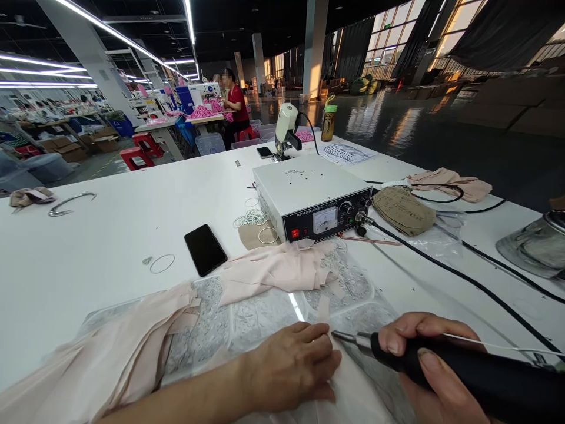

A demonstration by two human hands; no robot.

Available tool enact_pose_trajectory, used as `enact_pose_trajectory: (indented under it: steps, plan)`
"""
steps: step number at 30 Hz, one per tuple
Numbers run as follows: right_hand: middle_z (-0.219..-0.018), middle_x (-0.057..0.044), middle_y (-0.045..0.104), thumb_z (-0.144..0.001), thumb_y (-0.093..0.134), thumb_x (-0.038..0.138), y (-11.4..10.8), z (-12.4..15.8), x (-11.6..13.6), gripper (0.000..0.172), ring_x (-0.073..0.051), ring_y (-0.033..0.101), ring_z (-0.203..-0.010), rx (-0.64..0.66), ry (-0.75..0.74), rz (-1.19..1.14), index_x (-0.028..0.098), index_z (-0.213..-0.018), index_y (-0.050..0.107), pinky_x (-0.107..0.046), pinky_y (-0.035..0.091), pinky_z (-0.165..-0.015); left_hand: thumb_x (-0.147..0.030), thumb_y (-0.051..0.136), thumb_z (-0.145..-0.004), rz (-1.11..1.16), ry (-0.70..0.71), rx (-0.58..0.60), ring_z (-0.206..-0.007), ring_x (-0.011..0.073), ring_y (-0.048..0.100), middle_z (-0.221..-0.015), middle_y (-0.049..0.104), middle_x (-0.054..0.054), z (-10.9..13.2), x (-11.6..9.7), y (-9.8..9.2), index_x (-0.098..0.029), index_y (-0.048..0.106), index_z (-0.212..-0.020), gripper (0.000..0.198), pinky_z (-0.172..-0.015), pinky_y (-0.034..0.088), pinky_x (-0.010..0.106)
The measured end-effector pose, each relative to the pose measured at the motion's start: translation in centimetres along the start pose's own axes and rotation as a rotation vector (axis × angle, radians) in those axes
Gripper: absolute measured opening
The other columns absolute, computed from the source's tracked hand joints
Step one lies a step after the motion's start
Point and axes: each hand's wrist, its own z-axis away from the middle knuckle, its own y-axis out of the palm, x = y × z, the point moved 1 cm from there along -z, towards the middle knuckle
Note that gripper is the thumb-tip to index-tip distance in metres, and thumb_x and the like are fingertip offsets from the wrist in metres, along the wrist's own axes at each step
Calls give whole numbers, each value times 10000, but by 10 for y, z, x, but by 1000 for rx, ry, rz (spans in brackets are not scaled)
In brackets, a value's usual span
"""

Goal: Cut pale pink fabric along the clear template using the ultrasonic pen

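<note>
- The left hand [291, 368] lies palm down in front of the white control box [309, 194], at the near edge of the desk [88, 247]. Its fingers [315, 334] are stretched out and close together, flat on a clear patterned sheet [247, 321] that carries pale pink fabric [278, 268].
- The right hand [424, 353], in front of the control box and off to its right, has its fingers clamped round a black-handled pen tool [463, 377]. The tool's metal tip points left, just beside the left fingertips.
- A black cable [463, 277] runs from the control box's front toward the tool's rear end.
- A black phone [205, 249] lies flat, left of the control box.
- A tan moulded cup [404, 209] lies just right of the control box.
- Far behind the control box, a person in red [237, 106] sits at another desk.
</note>
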Motion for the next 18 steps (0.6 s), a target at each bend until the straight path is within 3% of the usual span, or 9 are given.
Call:
enact_pose_trajectory:
  steps: [11, 15, 18]
  plan:
    - [-702, 3, 603, -816, 669, 215, -5, 0, -5, 72, -129, 572, -533, 60, -25, 41, 234, -803, 600, -313, 560, -512, -441, 574, -976, -9, 9, -21, -1166, 292, 583, -997, 648, 113, 1, 0, 2, -68, 552, -1215, 442, -900, 506, 352]
    - [-731, 4, 594, -799, 646, 207, -10, 1, -9, 73, -135, 575, -569, -16, 25, 4, 235, -845, 596, -328, 549, -552, -414, 517, -1009, -9, -10, -57, -1204, 297, 567, -1045, 657, 125, 3, -1, 4, -72, 558, -1223, 406, -932, 507, 356]
    - [-724, 11, 562, -751, 634, 204, -19, 3, -8, 84, -129, 547, -581, -189, 30, -41, 226, -825, 600, -307, 527, -558, -388, 513, -1012, 7, -24, -81, -1272, 294, 524, -1229, 618, 142, 11, -2, 3, -89, 567, -1222, 369, -1020, 473, 370]
